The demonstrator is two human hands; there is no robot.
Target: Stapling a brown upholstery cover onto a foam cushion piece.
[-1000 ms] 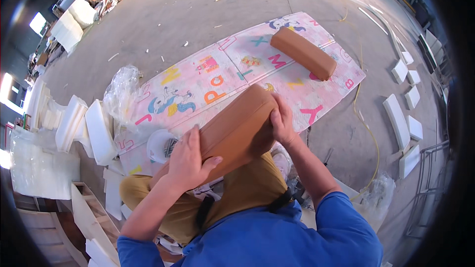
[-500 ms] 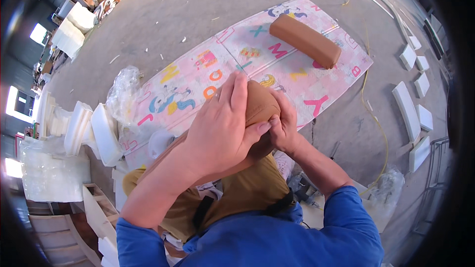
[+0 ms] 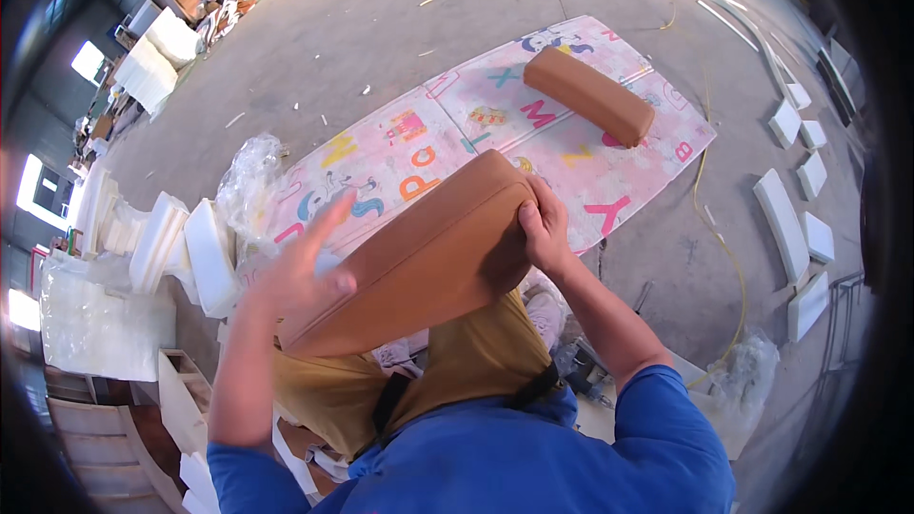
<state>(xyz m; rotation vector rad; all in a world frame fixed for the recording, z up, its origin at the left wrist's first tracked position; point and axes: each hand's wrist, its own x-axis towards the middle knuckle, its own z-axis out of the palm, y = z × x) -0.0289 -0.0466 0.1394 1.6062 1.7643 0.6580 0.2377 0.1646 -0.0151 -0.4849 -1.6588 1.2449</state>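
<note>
I hold a tan-brown padded cushion [image 3: 419,252] tilted above my lap. My right hand [image 3: 545,226] grips its far right corner, fingers curled over the edge. My left hand [image 3: 303,266] lies flat against the cushion's near left end, fingers spread and blurred. Below the cushion lies a pink play mat [image 3: 400,148] with coloured letters, spread on the concrete floor. A second brown cushion [image 3: 588,95], long and rounded, rests on the mat's far right part.
White foam pieces [image 3: 157,247] and crumpled clear plastic [image 3: 249,171] lie at my left. More white foam blocks [image 3: 790,219] line the floor at the right, beside a yellow cord [image 3: 709,228]. Stacked white material [image 3: 152,62] stands far left.
My left hand has slid from the top of the cushion down to its near left end. The cushion now shows its broad face and lies more level.
</note>
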